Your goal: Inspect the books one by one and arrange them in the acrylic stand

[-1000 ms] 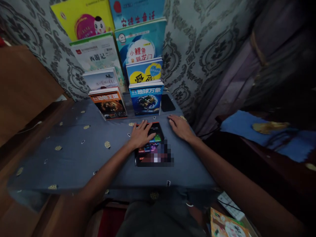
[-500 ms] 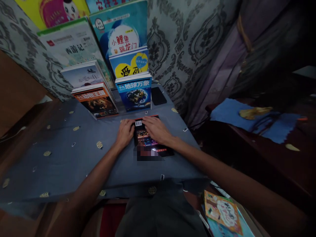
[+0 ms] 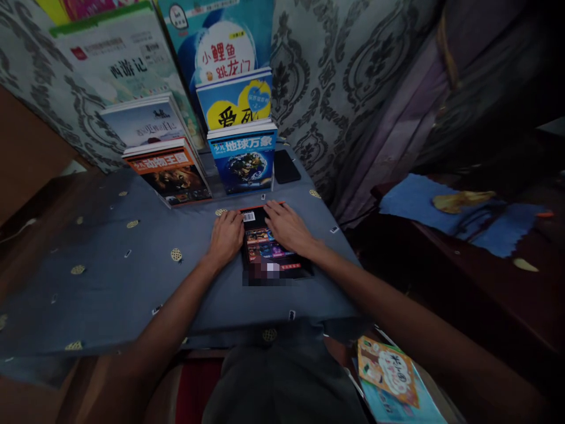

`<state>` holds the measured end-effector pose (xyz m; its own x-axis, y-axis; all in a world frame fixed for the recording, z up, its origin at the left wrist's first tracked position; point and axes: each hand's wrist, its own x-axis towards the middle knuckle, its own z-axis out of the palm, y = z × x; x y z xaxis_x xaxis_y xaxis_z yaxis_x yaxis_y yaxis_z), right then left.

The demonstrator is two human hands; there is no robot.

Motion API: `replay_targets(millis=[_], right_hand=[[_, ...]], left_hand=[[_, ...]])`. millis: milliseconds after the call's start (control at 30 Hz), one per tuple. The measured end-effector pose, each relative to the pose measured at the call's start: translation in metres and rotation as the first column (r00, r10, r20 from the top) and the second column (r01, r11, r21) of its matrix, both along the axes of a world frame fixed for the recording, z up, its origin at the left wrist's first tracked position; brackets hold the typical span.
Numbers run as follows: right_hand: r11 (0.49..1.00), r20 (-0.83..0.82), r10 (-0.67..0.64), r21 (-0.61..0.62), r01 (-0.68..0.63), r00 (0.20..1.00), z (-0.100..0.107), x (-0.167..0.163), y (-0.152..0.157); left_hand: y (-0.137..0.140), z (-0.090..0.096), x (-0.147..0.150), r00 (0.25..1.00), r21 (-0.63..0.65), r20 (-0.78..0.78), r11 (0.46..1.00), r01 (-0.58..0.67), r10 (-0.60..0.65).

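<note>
A dark book (image 3: 260, 237) lies on the table with its barcode side up; part of its near end is blurred by blocks. My left hand (image 3: 226, 238) rests at its left edge, fingers stretched forward and the tips by the barcode. Across the upper right of the cover lies my right hand (image 3: 286, 227), flat with its fingers extended. Beyond the hands stand two rows of upright books, with an orange-topped lion book (image 3: 170, 176) in front on the left and a blue globe book (image 3: 243, 162) in front on the right.
A black phone (image 3: 286, 167) lies beside the globe book. The patterned grey tablecloth (image 3: 132, 277) covers the table. More books (image 3: 392, 377) are stacked low at the right. A blue cloth (image 3: 410, 206) lies on a dark red surface to the right.
My right hand has slid slightly right on the cover, uncovering more of its pictures. The left hand stays at the left edge. The view has tilted a little downward.
</note>
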<state>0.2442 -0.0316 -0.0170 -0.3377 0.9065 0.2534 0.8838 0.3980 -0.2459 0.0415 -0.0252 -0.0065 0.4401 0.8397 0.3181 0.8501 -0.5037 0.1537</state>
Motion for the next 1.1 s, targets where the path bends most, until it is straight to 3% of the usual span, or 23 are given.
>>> replay_targets(millis=[133, 333, 633, 767, 933, 1100], right_hand=[[0.998, -0.048, -0.063, 0.007, 0.063, 0.997, -0.004, 0.02, -0.002], [0.998, -0.089, -0.065, -0.022, 0.063, 0.994, -0.003, 0.023, -0.003], [0.998, -0.276, -0.04, -0.063, 0.024, 0.96, -0.009, 0.038, 0.011], [0.997, -0.402, -0.016, -0.072, -0.014, 0.916, -0.013, 0.049, 0.019], [0.996, -0.471, 0.029, -0.065, -0.068, 0.881, -0.014, 0.054, 0.021], [0.994, -0.444, 0.036, -0.079, -0.079, 0.895, -0.012, 0.053, 0.02]], left_hand=[[-0.001, 0.0, 0.001, 1.0, -0.022, 0.015, 1.0, -0.005, 0.005], [-0.001, -0.004, 0.001, 0.999, 0.017, 0.051, 1.0, 0.003, -0.004], [-0.002, 0.011, 0.008, 0.998, -0.003, -0.063, 1.0, 0.023, -0.023], [-0.003, 0.009, 0.023, 0.986, -0.061, -0.044, 0.985, 0.159, -0.162], [-0.01, 0.011, 0.048, 0.914, -0.207, -0.061, 0.901, 0.382, -0.402], [-0.015, 0.017, 0.061, 0.888, -0.241, -0.1, 0.876, 0.417, -0.45]])
